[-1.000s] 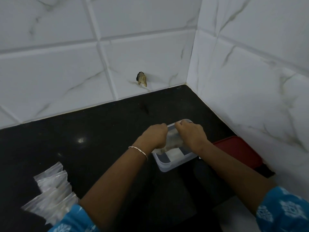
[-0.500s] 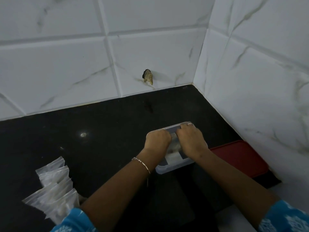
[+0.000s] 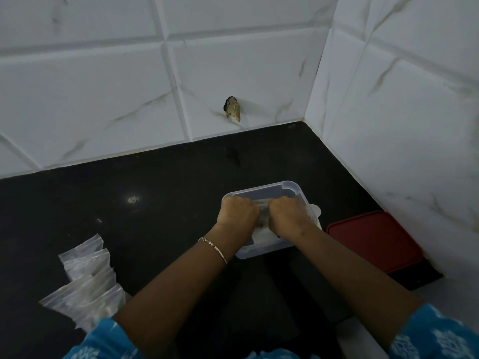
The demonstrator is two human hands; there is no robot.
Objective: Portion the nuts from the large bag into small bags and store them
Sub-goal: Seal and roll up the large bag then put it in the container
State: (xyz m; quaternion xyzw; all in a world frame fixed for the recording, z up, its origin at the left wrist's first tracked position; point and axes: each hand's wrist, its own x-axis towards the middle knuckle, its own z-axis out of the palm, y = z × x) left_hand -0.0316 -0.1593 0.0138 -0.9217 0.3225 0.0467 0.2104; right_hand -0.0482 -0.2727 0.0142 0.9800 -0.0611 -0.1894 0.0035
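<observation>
Both hands low over the clear container (image 3: pixel 286 187), which sits on the black table (image 3: pixel 155 193) near the corner of the tiled wall (image 3: pixel 103 86). Left hand (image 3: pixel 238 214) and right hand (image 3: pixel 289 216) are knuckles-up and almost touching, fingers curled, each gripping one side of a small bag (image 3: pixel 262 209) at its top edge. Fingertips are hidden under the knuckles, so I can't tell the exact pinch. The bag hangs between and below the hands, inside the container walls; brownish contents show through the gap, too dim to tell apart. Something pale lies at the container bottom under the wrists, can't tell what. Red lid (image 3: pixel 373 239) lies flat on the table just right of the container, against the right wall. Pile of clear bags (image 3: pixel 88 281) lies on the table at the near left, well apart from the hands, beside the left forearm. Thin bracelet (image 3: pixel 213 248) on the left wrist, blue patterned sleeves (image 3: pixel 438 338) at the bottom edge. Dark chipped spot (image 3: pixel 232 109) on the back wall above the container.
</observation>
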